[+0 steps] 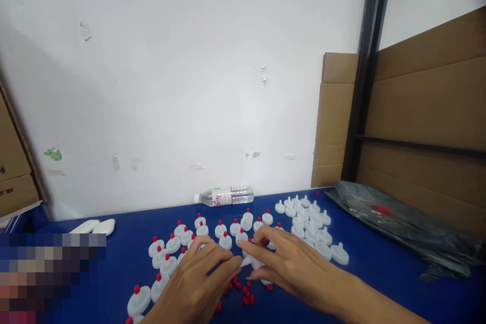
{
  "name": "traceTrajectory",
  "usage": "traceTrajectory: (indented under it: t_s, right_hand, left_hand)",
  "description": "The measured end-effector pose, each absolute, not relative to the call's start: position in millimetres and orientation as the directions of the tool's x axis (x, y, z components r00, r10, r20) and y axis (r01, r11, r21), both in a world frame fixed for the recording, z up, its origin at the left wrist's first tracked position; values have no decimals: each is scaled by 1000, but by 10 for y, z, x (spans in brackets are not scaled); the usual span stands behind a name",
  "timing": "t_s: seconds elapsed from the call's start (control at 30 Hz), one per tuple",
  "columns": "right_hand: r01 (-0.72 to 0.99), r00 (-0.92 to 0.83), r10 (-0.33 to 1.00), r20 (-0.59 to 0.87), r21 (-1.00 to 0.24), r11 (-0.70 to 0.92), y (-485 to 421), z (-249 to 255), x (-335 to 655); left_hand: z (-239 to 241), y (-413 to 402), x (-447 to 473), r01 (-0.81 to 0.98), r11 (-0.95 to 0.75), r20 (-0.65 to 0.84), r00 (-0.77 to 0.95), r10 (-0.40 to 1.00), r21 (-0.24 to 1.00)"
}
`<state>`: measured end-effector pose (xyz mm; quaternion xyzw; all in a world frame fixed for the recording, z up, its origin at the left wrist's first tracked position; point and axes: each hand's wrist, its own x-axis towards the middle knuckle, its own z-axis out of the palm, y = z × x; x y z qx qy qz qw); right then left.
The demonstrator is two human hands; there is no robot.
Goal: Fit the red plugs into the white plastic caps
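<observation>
My right hand [294,263] is closed on a white nozzle cap [252,262], whose pointed spout leans to the left. At that spout the thumb and fingers of my left hand [205,276] are pinched together; anything small between them is hidden. Just under both hands lie several loose small red tips [246,296] on the blue table. Around my left hand and beyond both hands stand several white caps with red tips [139,299] on their spouts. A cluster of white caps with bare spouts [339,253] sits to the right of my right hand.
A clear plastic bottle [241,195] lies on its side against the white wall. White oval pieces [104,227] rest at the left of the blue table [102,268]. Grey plastic sheeting [398,228] lies at right, below cardboard [425,106] and a dark post [364,71].
</observation>
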<state>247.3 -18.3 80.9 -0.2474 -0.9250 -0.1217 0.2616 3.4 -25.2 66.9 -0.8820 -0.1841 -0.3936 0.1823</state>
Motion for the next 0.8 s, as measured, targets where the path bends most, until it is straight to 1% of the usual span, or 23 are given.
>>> traceTrajectory:
  t_s: [0.17,0.27,0.37,0.47,0.57,0.63,0.8]
  right_hand:
    - [528,-711,382,591,90,844,-204,773,2455]
    - [540,-661,377,649,63,839,-226,731,2408]
    - [495,-642,340,687,34,868,-252,697,2357]
    - [460,-643,294,707,50,887,-283,702,2332]
    - [424,-631,244,737,64,903,-306,720,2325]
    - [399,-621,219,752,63,915,-309,710,2318]
    - [338,-621,179,763,55,940,-300,633,2297]
  left_hand:
    - [662,-238,42,465,-869,741,641,200,-167]
    - [657,-215,39,469,-867,760,622,189,-169]
    - [627,-188,39,510,-844,754,618,225,-167]
    - [596,-177,55,553,-816,712,641,287,-170]
    - [602,-204,70,533,-829,704,654,277,-168]
    - [623,-242,65,507,-849,699,662,271,-151]
    - [662,-327,28,482,-874,665,672,327,-57]
